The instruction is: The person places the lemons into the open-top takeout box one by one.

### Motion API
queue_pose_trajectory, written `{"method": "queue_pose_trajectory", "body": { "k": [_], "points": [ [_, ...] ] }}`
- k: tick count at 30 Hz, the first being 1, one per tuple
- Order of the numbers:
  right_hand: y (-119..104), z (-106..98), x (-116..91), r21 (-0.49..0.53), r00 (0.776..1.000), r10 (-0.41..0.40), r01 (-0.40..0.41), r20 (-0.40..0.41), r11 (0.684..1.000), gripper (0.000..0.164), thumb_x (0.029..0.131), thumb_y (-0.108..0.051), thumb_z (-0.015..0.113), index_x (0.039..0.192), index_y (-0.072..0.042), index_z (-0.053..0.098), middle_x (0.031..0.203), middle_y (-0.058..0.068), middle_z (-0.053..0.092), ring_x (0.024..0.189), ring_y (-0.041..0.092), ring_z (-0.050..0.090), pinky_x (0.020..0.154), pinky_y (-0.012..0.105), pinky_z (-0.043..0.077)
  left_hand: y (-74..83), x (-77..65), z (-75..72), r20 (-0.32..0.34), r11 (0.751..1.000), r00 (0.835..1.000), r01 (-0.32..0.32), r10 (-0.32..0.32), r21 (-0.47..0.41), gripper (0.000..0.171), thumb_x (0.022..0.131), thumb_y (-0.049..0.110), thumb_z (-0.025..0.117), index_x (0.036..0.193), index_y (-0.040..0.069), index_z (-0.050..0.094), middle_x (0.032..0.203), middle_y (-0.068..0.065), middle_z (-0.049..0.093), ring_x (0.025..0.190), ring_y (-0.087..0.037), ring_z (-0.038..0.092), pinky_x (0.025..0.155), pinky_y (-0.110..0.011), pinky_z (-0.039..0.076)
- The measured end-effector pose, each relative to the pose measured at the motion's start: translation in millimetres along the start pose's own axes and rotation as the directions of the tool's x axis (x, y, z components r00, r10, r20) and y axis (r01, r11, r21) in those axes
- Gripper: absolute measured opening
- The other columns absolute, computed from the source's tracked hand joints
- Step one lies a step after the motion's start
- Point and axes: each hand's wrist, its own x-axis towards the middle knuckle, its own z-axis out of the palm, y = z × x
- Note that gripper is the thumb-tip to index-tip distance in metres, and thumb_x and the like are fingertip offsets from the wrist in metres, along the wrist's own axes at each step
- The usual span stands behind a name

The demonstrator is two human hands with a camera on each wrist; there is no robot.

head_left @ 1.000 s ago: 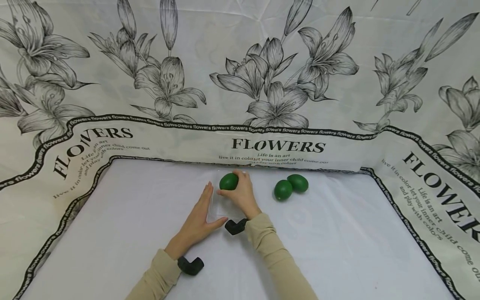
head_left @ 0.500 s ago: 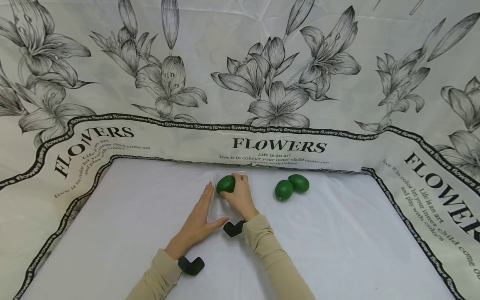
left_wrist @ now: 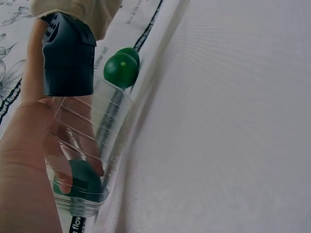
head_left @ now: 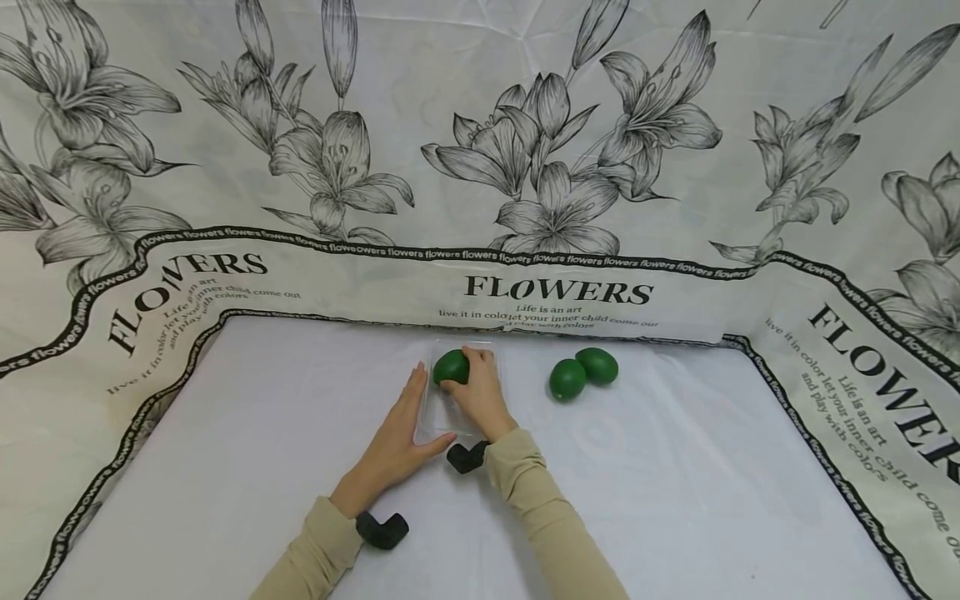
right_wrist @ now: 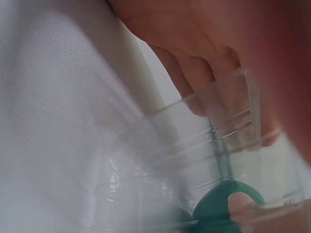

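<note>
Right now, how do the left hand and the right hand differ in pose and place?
Pose: the left hand has straight fingers with the thumb spread away, while the right hand pinches a green oval fruit. Place: the left hand lies along the outside of the clear container, while the right hand reaches into it. Shared: both come out of beige sleeves.

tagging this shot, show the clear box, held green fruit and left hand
Clear box (head_left: 448, 416), head view: bare floor
Held green fruit (head_left: 450, 367), head view: uncovered side
Left hand (head_left: 392, 442), head view: its back
</note>
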Motion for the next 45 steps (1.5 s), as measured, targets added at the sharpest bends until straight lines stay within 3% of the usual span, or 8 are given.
{"method": "queue_pose_trajectory", "body": {
  "k": [11,30,45],
  "points": [
    [-2.3,2.6,1.1,-0.005,1.000,-0.008,0.008,-0.005,1.000,0.066,0.086,-0.009,0.078,0.142,0.003,0.047,0.136,0.025,0.046,0.126,0.041,0.047,0.105,0.054,0.042,-0.7,-1.2,-1.9,0.022,0.999,0.999,0.029,-0.028,-0.030,0.103,0.087,0.037,0.076,0.159,0.003,0.011,0.166,-0.012,0.007,0.151,-0.026,0.010,0.118,-0.053,0.021],
    [-8.4,-4.4,1.8,-0.052,1.000,-0.009,0.009,-0.013,0.999,0.069,0.083,-0.004,0.078,0.144,0.004,0.046,0.136,0.026,0.046,0.125,0.043,0.049,0.103,0.055,0.043,-2.3,-0.9,0.8,0.009,0.999,1.000,0.006,-0.007,0.032,0.103,0.087,0.042,0.075,0.159,0.003,0.011,0.166,-0.008,0.008,0.151,-0.023,0.009,0.118,-0.050,0.021],
    [-23.3,-32.1,-1.6,-0.068,1.000,0.005,-0.004,0.018,0.998,0.071,0.088,-0.015,0.077,0.148,0.000,0.041,0.147,0.024,0.042,0.134,0.042,0.040,0.109,0.054,0.037,-3.1,-1.2,1.4,-0.019,0.999,1.000,-0.019,0.020,0.037,0.103,0.086,0.040,0.076,0.158,0.000,0.014,0.165,-0.014,0.012,0.151,-0.025,0.010,0.118,-0.052,0.021]
  ]
}}
